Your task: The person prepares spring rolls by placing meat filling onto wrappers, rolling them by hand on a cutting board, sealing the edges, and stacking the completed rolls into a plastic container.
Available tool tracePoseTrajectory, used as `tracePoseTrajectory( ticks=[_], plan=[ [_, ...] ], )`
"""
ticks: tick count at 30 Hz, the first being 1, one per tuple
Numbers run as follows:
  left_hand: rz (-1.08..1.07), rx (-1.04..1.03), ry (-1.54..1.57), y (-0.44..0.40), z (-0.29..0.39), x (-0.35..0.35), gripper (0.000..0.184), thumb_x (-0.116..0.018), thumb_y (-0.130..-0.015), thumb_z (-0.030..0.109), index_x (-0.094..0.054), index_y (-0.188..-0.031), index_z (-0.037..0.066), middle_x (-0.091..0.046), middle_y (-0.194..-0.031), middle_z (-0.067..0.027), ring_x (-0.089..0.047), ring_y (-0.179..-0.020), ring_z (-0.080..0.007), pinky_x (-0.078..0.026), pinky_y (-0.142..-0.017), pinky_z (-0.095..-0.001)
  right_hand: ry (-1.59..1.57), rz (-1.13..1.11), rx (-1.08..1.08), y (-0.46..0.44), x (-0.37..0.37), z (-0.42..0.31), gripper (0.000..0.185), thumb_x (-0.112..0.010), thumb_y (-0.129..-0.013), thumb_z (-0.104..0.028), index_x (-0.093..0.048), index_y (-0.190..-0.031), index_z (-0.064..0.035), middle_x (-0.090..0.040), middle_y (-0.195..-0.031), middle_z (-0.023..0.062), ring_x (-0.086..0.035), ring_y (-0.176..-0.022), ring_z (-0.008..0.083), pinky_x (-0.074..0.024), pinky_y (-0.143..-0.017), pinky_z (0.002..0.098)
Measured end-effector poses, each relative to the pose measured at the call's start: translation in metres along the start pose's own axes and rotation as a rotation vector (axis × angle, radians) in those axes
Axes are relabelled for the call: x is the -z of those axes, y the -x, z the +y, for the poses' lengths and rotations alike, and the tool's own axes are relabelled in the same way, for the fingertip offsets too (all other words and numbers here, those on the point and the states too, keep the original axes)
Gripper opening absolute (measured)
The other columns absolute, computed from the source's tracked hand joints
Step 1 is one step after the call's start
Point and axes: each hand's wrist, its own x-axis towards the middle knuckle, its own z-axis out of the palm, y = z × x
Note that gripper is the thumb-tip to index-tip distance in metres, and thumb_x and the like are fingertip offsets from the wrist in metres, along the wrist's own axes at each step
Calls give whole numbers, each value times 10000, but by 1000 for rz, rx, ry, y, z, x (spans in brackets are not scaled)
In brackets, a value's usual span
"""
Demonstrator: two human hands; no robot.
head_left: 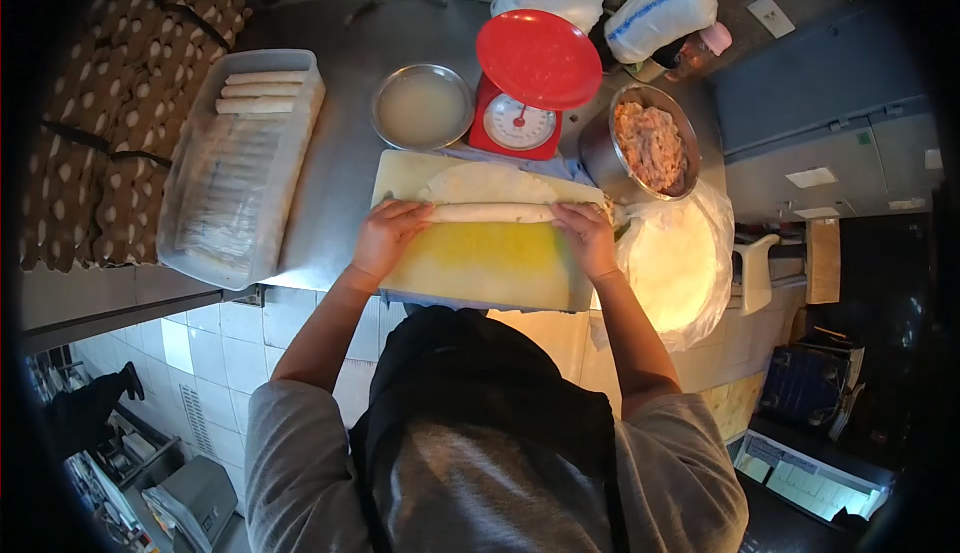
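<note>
A long, pale spring roll point(492, 213) lies across the cutting board point(450, 268), whose middle is stained yellow. My left hand point(397, 221) grips its left end, and my right hand point(584, 219) grips its right end, fingers closed on both sides. Behind the roll, the unrolled part of its round wrapper point(488, 183) is spread flat on the board. To the right of my right hand sits a stack of round wrappers point(668, 268) in clear plastic. A metal pot point(600, 153) of pinkish minced filling point(652, 145) stands behind that stack.
A red dial scale point(520, 123) stands behind the board, beside a metal bowl point(422, 106) of cloudy liquid. On the left, a plastic tub point(300, 143) holds several finished rolls point(258, 93), some under plastic film. Egg trays point(110, 153) are stacked at far left; white bags point(660, 8) sit at the back.
</note>
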Motion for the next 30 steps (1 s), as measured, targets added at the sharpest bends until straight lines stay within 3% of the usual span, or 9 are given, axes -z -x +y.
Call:
tracePoseTrajectory(
  ticks=[3,6,9,12,14,15,18,23,30],
  plan=[
    [-90,93,71,-13,-12,2,162,-699,-801,172,-726,-945,103,-676,-918,-99,-630,-852,-272,-519,-755,-366,-79,-46,-152,-16,0,4,234,-715,-742,-96,-719,-976,-89,-662,-883,61,-603,-852,251,-464,-778,366],
    [-295,490,138,-37,-14,4,160,-675,-806,159,-716,-951,103,-670,-913,-120,-619,-871,-301,-507,-754,-397,134,-16,-183,-32,-6,12,158,-713,-736,-108,-722,-893,-89,-645,-872,65,-593,-863,243,-450,-766,384],
    [-153,321,-297,-52,-1,3,213,-620,-803,118,-691,-1002,92,-665,-991,-113,-606,-951,-320,-485,-802,-423,350,14,-138,-42,-11,5,182,-680,-757,-119,-701,-933,-77,-637,-946,71,-583,-912,243,-446,-770,390],
    [-35,35,-309,-52,20,-13,291,-599,-791,47,-656,-1076,54,-650,-1067,-111,-591,-1022,-313,-453,-894,-432,286,81,228,-38,-28,-9,279,-639,-784,-131,-657,-1054,-61,-618,-1022,86,-576,-942,257,-454,-795,406],
    [-37,-217,-199,-37,29,-41,353,-614,-785,74,-618,-1135,29,-619,-1143,-111,-574,-1054,-292,-433,-949,-421,309,15,355,-32,-41,-25,335,-615,-803,-147,-611,-1122,-44,-601,-1071,97,-567,-968,267,-449,-831,413],
    [-28,-223,-241,-34,32,-51,364,-618,-791,91,-610,-1151,35,-613,-1153,-104,-572,-1057,-287,-429,-959,-418,321,-16,420,-33,-46,-31,365,-603,-812,-155,-588,-1156,-35,-592,-1096,102,-563,-980,272,-447,-850,417],
    [-33,-198,-323,-35,39,-66,399,-630,-805,149,-588,-1191,56,-601,-1164,-85,-566,-1060,-272,-429,-966,-410,429,-49,352,-38,-49,-41,396,-591,-821,-177,-562,-1188,-30,-571,-1114,109,-549,-1023,267,-430,-901,416],
    [-156,-113,-317,-52,39,-64,420,-663,-785,244,-601,-1174,98,-611,-1052,-54,-581,-993,-247,-462,-865,-396,425,-212,285,-47,-54,-37,376,-564,-822,-173,-550,-1164,-19,-544,-1030,106,-540,-1013,264,-428,-886,406],
    [-173,-137,-304,1,63,-59,387,-662,-772,271,-623,-1124,114,-601,-940,-24,-591,-878,-209,-462,-797,-365,379,-325,280,5,-39,-52,355,-568,-810,-139,-578,-1152,-43,-548,-1006,102,-543,-973,273,-444,-844,398]
  ],
)
